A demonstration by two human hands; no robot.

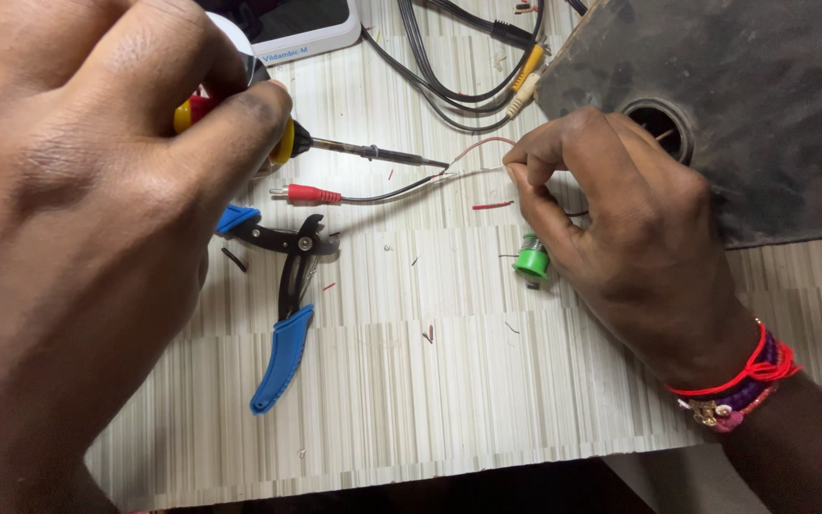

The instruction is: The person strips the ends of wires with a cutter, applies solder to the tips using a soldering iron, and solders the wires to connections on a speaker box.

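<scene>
My left hand (78,209) fills the left of the view and grips a soldering iron (354,148) with a yellow and red handle; its dark tip points right onto bare wire ends. My right hand (620,228) pinches thin wires (473,148) between thumb and forefinger, just right of the iron's tip. A black lead with a red plug (311,194) runs up to the same joint. A small green spool (530,259) sits on the table under my right palm.
Blue-handled cutters (283,314) lie open on the striped table (430,400). A dark grey box with a round hole (663,128) stands at the back right. Black cables (449,86) and a white device (302,29) lie at the back. Wire scraps litter the table.
</scene>
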